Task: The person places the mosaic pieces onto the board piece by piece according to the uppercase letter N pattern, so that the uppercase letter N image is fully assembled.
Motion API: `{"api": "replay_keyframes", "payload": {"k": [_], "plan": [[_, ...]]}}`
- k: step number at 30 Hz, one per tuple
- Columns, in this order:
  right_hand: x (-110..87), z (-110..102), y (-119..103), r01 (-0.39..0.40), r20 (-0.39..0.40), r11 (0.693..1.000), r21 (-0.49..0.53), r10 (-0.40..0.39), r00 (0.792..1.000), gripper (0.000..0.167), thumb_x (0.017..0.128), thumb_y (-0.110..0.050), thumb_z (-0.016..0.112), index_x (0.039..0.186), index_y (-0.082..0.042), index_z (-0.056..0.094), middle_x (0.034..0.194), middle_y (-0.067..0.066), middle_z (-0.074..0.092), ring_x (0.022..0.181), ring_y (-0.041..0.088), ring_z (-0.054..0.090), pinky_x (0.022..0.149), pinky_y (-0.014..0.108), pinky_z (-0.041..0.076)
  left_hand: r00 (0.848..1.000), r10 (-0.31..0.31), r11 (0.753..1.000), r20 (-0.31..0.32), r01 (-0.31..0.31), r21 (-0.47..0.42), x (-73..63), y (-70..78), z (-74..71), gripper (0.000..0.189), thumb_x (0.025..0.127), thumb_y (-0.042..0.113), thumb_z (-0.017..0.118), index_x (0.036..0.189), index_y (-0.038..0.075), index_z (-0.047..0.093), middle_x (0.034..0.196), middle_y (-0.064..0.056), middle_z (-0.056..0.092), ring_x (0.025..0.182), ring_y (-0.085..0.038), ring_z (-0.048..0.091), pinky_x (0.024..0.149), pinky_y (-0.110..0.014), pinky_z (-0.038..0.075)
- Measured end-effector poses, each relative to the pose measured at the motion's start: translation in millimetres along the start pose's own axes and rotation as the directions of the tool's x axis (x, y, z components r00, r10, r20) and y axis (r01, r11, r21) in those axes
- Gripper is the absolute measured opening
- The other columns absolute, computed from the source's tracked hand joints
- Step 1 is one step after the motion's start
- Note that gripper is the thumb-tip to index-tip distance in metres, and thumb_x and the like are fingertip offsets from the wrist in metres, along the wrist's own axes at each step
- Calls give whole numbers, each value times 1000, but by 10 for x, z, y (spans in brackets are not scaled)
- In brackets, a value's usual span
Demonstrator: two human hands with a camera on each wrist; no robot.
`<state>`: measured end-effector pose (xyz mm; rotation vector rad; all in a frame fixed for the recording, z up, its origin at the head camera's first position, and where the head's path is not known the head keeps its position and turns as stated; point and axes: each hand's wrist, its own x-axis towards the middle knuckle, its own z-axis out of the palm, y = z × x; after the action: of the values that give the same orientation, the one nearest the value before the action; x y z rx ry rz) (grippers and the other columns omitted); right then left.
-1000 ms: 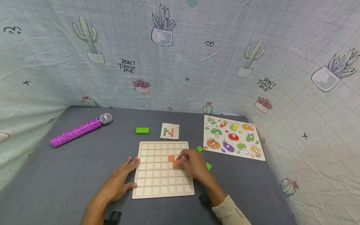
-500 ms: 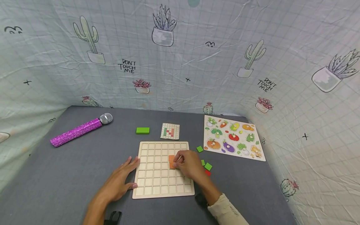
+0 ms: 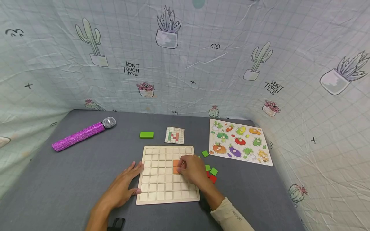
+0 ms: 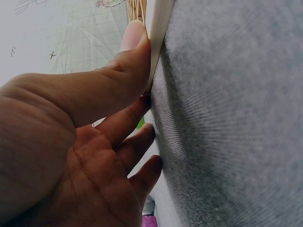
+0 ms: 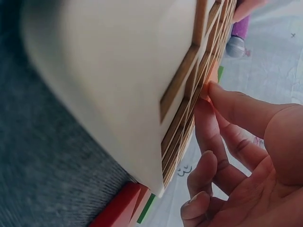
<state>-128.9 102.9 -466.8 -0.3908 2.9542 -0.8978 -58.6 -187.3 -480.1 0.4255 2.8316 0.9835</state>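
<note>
A wooden grid board [image 3: 157, 194] lies on the grey table with two orange square tiles in its right half. The farther orange tile [image 3: 175, 163] sits in a cell. Directly in front of it, my right hand [image 3: 193, 170] pinches the nearer orange tile [image 3: 175, 170] between thumb and fingertips, low over its cell. The right wrist view shows the thumb and index finger on this tile, the other fingers loosely bent. My left hand [image 3: 122, 185] rests along the board's left edge, fingers spread. In the left wrist view its thumb [image 4: 134, 40] lies against the board's side.
Loose green tiles [image 3: 214, 171] and red tiles [image 3: 213, 178] lie right of the board. Behind it are a green block [image 3: 146, 134] and a small pattern card [image 3: 174, 135]. A purple microphone [image 3: 79, 136] lies at left, a vegetable puzzle board [image 3: 240, 141] at right.
My right hand has moved slightly left, bringing the pinched orange tile from a tilted spot down in line with the other orange one. The left hand stays put.
</note>
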Motion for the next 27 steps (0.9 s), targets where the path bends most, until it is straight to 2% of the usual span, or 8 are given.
{"api": "replay_keyframes", "payload": {"k": [5, 13, 20, 27], "plan": [[-1, 3, 27, 24, 4, 999, 25, -24, 1000, 17, 83, -11, 89, 77, -21, 76, 62, -12, 62, 64, 5, 54, 57, 24, 42, 1000, 1, 1000, 0, -1, 0, -3, 6, 4, 91, 81, 5, 89, 161, 4, 45, 170, -14, 40, 160, -47, 29, 120, -74, 32], [-29, -100, 113, 44, 37, 984, 175, -52, 998, 12, 85, -7, 87, 87, -16, 79, 72, -8, 70, 69, 6, 58, 58, 24, 46, 1000, -8, 1000, 0, 8, -1, -6, 5, 12, 91, 81, 5, 89, 161, 5, 45, 170, -14, 40, 160, -47, 29, 120, -75, 32], [-63, -301, 213, 19, 27, 972, 235, -26, 999, 12, 88, -8, 87, 98, -13, 81, 84, -4, 77, 71, 15, 57, 61, 25, 47, 1000, -5, 1000, -3, 5, -2, -13, 0, 19, 91, 81, 6, 89, 161, 5, 45, 171, -13, 40, 160, -47, 29, 120, -74, 32], [-121, -463, 327, 0, -3, 971, 240, 1, 1000, 15, 87, -7, 87, 100, -12, 82, 85, -5, 75, 74, 15, 56, 65, 25, 47, 1000, 1, 1000, -7, -1, -7, -16, 2, 16, 91, 81, 5, 88, 161, 4, 45, 170, -14, 40, 160, -48, 29, 121, -75, 30]]}}
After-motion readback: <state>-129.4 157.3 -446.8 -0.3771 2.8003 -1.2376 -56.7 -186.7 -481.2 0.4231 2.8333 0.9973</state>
